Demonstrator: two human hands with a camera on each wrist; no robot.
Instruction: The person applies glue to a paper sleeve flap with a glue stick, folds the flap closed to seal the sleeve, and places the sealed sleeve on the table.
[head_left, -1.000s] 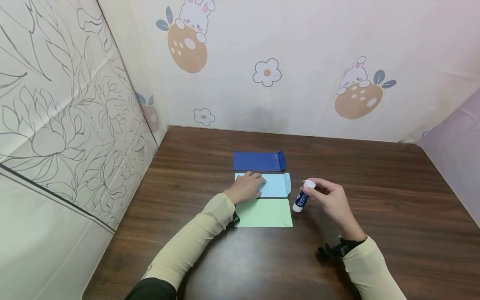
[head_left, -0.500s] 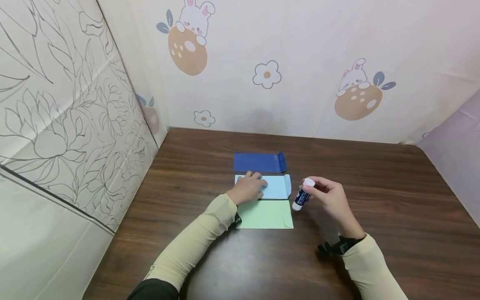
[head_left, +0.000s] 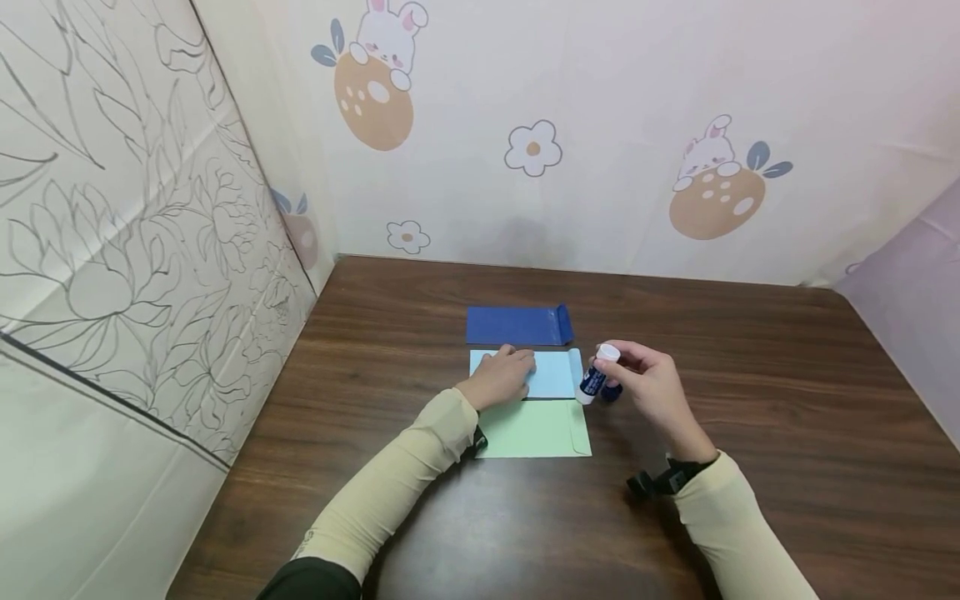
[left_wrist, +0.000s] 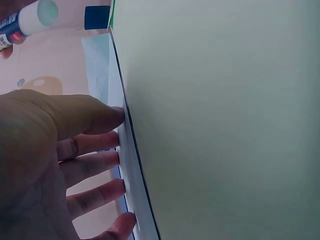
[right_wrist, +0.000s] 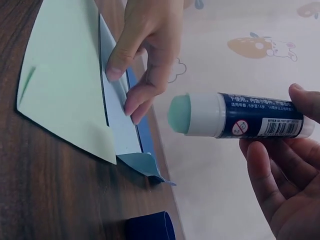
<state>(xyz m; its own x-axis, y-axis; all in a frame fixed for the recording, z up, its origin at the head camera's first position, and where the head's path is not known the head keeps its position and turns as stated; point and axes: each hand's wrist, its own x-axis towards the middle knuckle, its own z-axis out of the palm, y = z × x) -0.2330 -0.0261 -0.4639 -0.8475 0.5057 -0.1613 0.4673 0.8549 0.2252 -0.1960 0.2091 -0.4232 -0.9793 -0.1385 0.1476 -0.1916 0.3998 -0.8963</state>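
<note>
A white wall cloth (head_left: pixel 622 83), printed with rabbits, orange-brown fruit-like shapes and flowers, fills the back of my head view, behind a dark wood-grain tabletop (head_left: pixel 375 350). Two pale yellow sleeves (head_left: pixel 397 458) reach in from the near edge. Three envelopes lie in a column in front of me: a light green envelope (head_left: pixel 532 429) nearest, a light blue envelope (head_left: pixel 551 379) in the middle and a dark blue envelope (head_left: pixel 517 326) farthest. The person's left grip (head_left: pixel 498 379) is spread loosely, its fingertips resting on the light blue envelope. The right grip (head_left: pixel 652 387) is closed, thumb and fingers pinching a glue stick (right_wrist: pixel 260 116) near its base. I see the stick held slanting, uncapped, its pale green glue end apart from the light blue envelope's raised flap (head_left: pixel 575 371) but near it. The navy label carries white Chinese small print, where I can read an age range of 6 to 14; much of the rest is too small. Its dark blue cap (right_wrist: pixel 147 227) rests on the tabletop just beyond the stick. Smallest are the label's barcode (right_wrist: pixel 282 127) and a slashed red-ringed warning symbol (right_wrist: pixel 240 128).
</note>
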